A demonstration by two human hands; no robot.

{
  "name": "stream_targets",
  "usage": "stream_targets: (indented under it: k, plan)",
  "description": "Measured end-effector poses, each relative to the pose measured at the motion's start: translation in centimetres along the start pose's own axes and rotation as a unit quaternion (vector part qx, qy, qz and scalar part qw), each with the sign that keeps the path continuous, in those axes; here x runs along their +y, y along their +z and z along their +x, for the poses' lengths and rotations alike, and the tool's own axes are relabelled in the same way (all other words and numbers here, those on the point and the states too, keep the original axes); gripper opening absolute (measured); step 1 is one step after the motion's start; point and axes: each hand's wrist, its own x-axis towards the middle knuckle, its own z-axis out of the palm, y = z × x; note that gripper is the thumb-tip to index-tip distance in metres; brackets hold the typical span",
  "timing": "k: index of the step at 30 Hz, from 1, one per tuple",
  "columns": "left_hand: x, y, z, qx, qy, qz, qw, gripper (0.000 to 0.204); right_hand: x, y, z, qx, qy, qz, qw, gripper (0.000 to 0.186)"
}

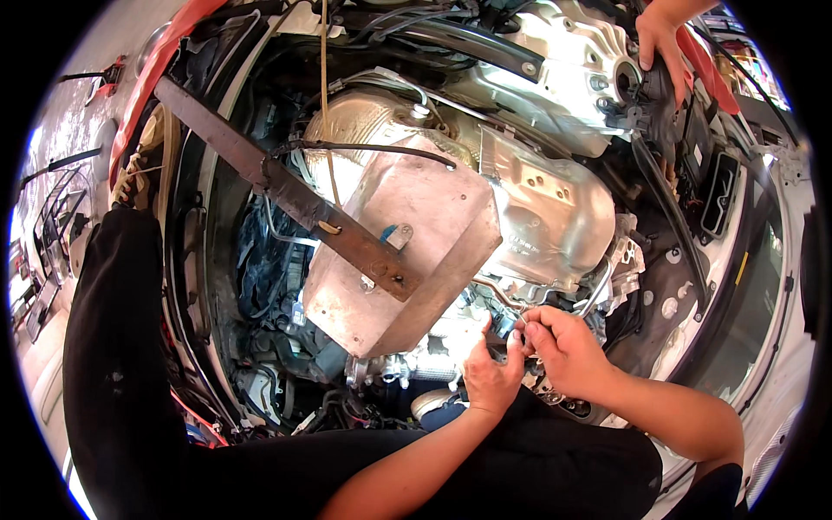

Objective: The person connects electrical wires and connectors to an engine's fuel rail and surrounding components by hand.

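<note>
Both hands are close together at the near edge of an engine (pixel 442 355). My left hand (pixel 492 374) has its thumb and index finger raised around a small bluish-grey part (pixel 503 324), whose kind I cannot make out. Beside it, my right hand (pixel 568 354) is closed in a pinch, with its fingertips near my left thumb. Something thin and pale shows at that pinch, too small to name. Just behind the fingers runs a bent brownish pipe (pixel 496 289). A shiny metal heat shield (pixel 546 208) lies farther back.
A large dull metal box (pixel 394 230) sits on the engine left of my hands. A long rusty flat bar (pixel 286 191) slants across it. At the far right, another person's hand (pixel 663 43) touches a dark part beside a silver housing (pixel 555 65). Red straps (pixel 165 65) run along the rim.
</note>
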Motion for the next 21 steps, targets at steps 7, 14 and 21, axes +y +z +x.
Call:
stream_targets:
  k: [7,14,21]
  plan:
    - [-0.6,0.4,-0.6,0.007,0.010,0.079,0.997,0.058,-4.9,-1.6,3.3,-0.059,0.120,-0.060,0.989,0.023]
    - [-5.0,1.8,-0.7,-0.080,0.043,0.046,0.995,0.054,-7.4,-0.5,6.9,-0.240,-0.084,-0.397,0.882,0.012]
    - [-3.2,0.4,-0.7,-0.293,-0.093,0.138,0.942,0.057,-10.0,-0.1,7.4,-0.426,-0.168,-0.527,0.716,0.016]
